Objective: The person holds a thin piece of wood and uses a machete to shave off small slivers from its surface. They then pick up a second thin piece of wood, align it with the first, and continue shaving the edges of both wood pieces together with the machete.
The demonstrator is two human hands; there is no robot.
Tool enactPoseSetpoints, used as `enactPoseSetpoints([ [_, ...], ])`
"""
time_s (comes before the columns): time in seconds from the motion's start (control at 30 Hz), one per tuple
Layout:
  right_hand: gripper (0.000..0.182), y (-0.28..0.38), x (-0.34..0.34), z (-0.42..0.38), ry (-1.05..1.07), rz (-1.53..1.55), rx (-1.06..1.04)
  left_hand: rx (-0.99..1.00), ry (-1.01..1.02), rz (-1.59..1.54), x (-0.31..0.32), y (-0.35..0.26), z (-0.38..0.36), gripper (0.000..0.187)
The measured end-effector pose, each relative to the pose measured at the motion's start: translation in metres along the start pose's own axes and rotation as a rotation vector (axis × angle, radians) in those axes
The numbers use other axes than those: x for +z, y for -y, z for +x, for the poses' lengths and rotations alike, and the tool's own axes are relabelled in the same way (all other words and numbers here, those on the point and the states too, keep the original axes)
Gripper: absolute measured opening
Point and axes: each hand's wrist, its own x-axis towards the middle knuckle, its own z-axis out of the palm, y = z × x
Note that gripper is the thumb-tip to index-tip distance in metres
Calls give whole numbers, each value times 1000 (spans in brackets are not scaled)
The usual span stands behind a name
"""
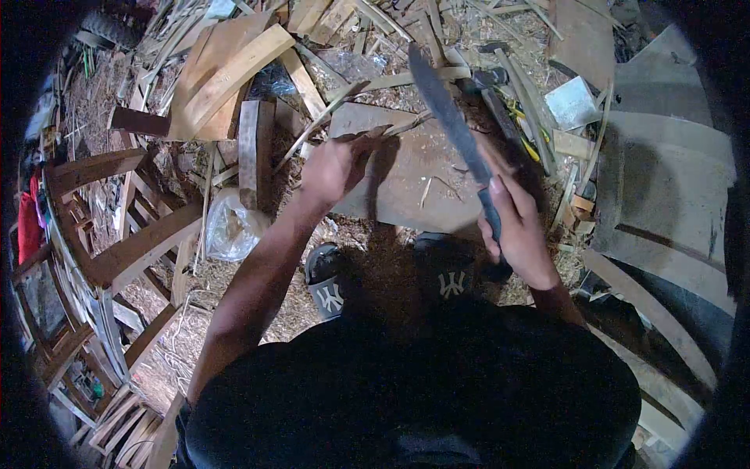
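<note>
My right hand [517, 230] is wrapped round the dark handle of a long machete [453, 121], its blade pointing up and slightly left. Over the left side of a flat wooden board [426, 168], my left hand [337, 166] is closed on a thin stick [409, 123] that reaches right towards the blade. The stick and the blade look apart. A small bent sliver [441, 186] lies on the board below the blade.
Wooden planks [234, 74] and offcuts lie beyond the board. A clear plastic bag [233, 227] is at the left, near a wooden frame [141, 242]. Large panels [664, 187] stand at the right. My sandalled feet are below the board.
</note>
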Motion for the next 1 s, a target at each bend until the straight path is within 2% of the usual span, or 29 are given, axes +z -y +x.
enactPoseSetpoints([
  [0.1, 48, 2, 3, -4, -206, -142, -495, 12, -13, 27, 4, 1, 1, 42],
  [0.13, 48, -5, 3, -1, -205, -141, -491, 36, -34, 4, 4, 0, 1, 40],
  [0.2, 48, -32, 0, 9, -229, -132, -766, 60, -54, -16, 19, 19, 1, 37],
  [0.27, 46, -68, -6, 28, -190, -165, -701, -5, -19, 226, 61, 67, 0, 47],
  [0.33, 45, -73, -9, 49, -104, -692, -689, -1, -41, 224, 59, 64, -3, 45],
  [0.37, 45, -75, -8, 47, -105, -693, -691, 4, -53, 223, 59, 63, -6, 42],
  [0.43, 53, -71, 1, 36, -67, -393, -391, 39, -44, 168, 26, 31, -4, 37],
  [0.47, 53, -70, 1, 33, -68, -390, -386, 82, -39, 112, 9, 12, -1, 33],
  [0.5, 51, -65, -1, 32, -34, -253, -338, 83, -40, 112, 0, -1, 2, 33],
  [0.57, 50, -50, 2, 23, -2, -21, -246, -5, -14, 140, -12, -20, 2, 29],
  [0.7, 52, -52, 0, 23, -166, -188, -358, -32, 33, 144, -12, -22, 0, 28],
  [0.77, 33, -60, -3, 35, -307, -421, -450, -76, 47, 170, 0, -15, -4, 30],
  [0.83, 30, -64, -3, 44, -379, -573, -513, -111, 93, 184, -6, -27, -13, 33],
  [0.9, 30, -83, 2, 53, -383, -612, -463, -143, 142, 196, -6, -31, -17, 36],
  [0.97, 33, -86, 10, 49, -379, -620, -332, -147, 301, 341, 0, -24, -20, 30],
  [1.0, 33, -84, 15, 47, -376, -620, -334, -151, 301, 342, 1, -23, -21, 30],
])
